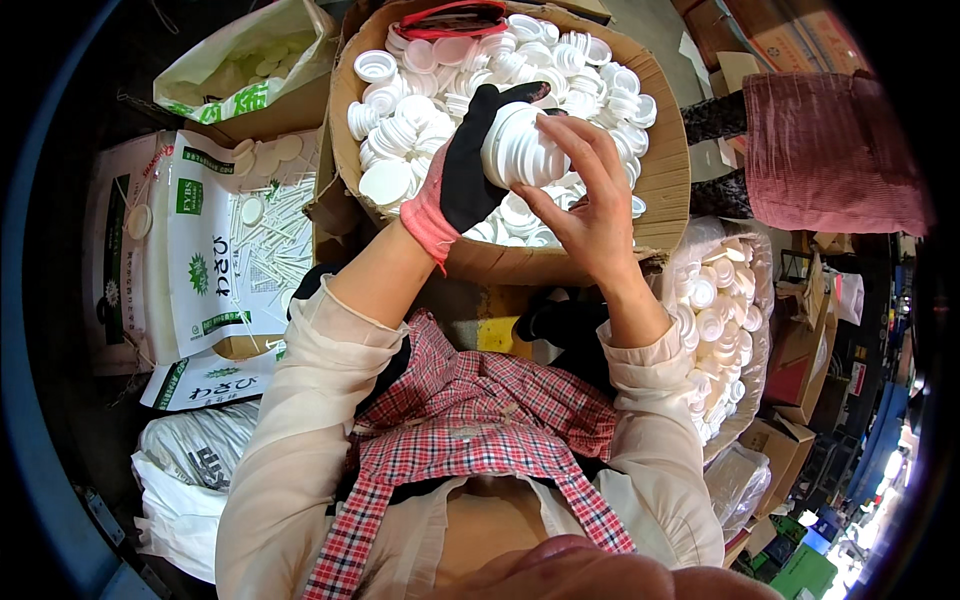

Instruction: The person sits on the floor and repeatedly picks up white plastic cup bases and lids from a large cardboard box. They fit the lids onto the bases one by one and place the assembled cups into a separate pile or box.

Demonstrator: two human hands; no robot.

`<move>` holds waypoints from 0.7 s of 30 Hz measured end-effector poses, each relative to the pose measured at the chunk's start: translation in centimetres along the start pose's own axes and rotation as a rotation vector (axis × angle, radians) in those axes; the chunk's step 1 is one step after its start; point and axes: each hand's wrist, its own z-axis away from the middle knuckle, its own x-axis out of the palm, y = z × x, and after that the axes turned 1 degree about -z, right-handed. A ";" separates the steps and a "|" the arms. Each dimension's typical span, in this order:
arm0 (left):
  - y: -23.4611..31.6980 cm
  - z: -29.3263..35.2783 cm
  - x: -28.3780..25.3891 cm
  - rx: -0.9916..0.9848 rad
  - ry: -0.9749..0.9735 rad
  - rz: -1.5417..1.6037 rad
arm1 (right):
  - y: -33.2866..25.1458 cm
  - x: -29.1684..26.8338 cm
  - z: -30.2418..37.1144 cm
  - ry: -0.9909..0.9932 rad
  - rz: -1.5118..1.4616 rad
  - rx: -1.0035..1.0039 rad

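Note:
My left hand [468, 170], in a black glove with a pink cuff, grips a short stack of white ribbed plastic caps [522, 147]. My bare right hand [588, 195] closes its fingers on the same stack from the right side. Both hands hover over a large round cardboard drum [668, 170] filled with several loose white caps [420, 90]. A red and black object [455, 20] lies at the drum's far rim.
A clear bag of white caps [715, 330] stands at my right. At my left, open cardboard boxes [215, 250] hold white flat lids and sticks. A bag [250, 70] with pale lids sits far left. A pink cloth [830, 150] covers something at right.

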 end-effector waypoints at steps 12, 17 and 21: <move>-0.3 0.3 0.2 -0.180 -0.073 0.439 | -0.2 0.2 -0.1 -0.002 0.031 0.000; 1.2 -0.1 0.8 -0.454 -0.049 0.863 | 1.8 0.4 0.1 0.161 -0.687 0.516; 0.9 0.3 1.9 -0.387 -0.082 0.816 | 3.2 2.4 -0.7 0.225 -0.961 0.886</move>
